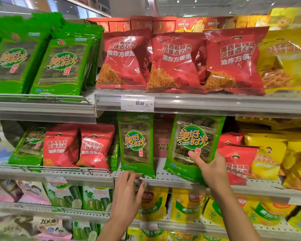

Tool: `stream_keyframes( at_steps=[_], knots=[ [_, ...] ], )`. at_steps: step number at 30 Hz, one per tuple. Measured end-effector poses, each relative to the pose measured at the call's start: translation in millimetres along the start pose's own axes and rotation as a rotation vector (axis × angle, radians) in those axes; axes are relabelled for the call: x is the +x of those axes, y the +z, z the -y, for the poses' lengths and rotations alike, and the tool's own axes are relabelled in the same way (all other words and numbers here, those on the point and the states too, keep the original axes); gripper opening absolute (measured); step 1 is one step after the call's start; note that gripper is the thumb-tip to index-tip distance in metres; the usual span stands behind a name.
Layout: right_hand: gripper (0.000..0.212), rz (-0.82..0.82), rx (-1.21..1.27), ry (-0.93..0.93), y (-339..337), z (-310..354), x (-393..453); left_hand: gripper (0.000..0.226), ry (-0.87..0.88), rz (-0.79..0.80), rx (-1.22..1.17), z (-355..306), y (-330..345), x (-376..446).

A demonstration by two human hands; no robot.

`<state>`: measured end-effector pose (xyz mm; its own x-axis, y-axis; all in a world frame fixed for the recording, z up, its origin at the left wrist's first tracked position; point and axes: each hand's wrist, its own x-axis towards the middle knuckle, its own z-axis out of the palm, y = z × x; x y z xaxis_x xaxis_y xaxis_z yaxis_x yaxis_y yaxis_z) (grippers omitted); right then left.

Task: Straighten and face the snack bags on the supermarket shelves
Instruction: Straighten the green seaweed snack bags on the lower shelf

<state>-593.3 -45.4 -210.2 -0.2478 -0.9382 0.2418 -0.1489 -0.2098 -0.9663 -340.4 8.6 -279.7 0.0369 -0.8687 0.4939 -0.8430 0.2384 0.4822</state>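
Two green seaweed bags stand on the middle shelf [165, 178]. My right hand [210, 169] grips the right green bag [193, 143] at its lower right side, thumb across the front; the bag leans a little to the right. My left hand [127, 188] pinches the bottom edge of the left green bag [136, 143], which stands nearly upright at the shelf's front lip. Between the two bags a red pack [162, 136] shows behind with its print upside down.
Red noodle bags [175, 61] line the top shelf, with green seaweed packs [63, 65] to the left and yellow bags [285, 61] to the right. On the middle shelf red bags [94, 146] stand left, red and yellow bags [266, 153] right. A price tag [137, 103] hangs above.
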Motion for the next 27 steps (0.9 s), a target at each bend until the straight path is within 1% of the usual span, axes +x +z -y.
stream_keyframes(
  at_steps=[3,7,10,13,16,18,21,23,25,27],
  knots=[
    [0.021,0.047,0.017,0.012,-1.5,9.3,-19.4,0.020,-0.016,0.017,-0.051,1.8,-0.1,0.3],
    [0.022,0.103,0.045,0.063,22.1,11.9,-48.7,0.012,-0.039,-0.013,-0.173,6.1,-11.8,9.0],
    [0.018,0.150,0.042,0.077,58.3,12.1,-69.7,0.012,-0.033,-0.097,-0.248,25.1,-36.8,17.4],
    [0.018,0.155,0.048,0.092,100.3,14.1,-85.1,0.015,-0.061,-0.208,-0.249,58.4,-71.4,26.0],
    [0.029,0.168,0.035,0.133,139.1,15.8,-96.7,0.023,-0.122,-0.280,-0.216,97.0,-99.5,37.4],
    [0.041,0.155,0.047,0.165,159.1,14.5,-103.1,0.039,-0.183,-0.238,-0.198,118.2,-111.4,47.1],
    [0.056,0.095,0.058,0.256,179.1,9.1,-110.7,0.075,-0.271,-0.055,-0.240,141.4,-119.5,66.1],
    [0.059,0.054,0.058,0.283,185.5,6.6,-115.8,0.096,-0.286,0.077,-0.318,152.6,-120.5,78.5],
    [0.058,0.012,0.069,0.293,189.9,6.8,-123.0,0.107,-0.297,0.196,-0.390,161.3,-117.6,91.7],
    [0.059,-0.026,0.072,0.296,191.9,6.1,-130.9,0.107,-0.332,0.277,-0.424,166.9,-112.5,103.2]
  ],
)
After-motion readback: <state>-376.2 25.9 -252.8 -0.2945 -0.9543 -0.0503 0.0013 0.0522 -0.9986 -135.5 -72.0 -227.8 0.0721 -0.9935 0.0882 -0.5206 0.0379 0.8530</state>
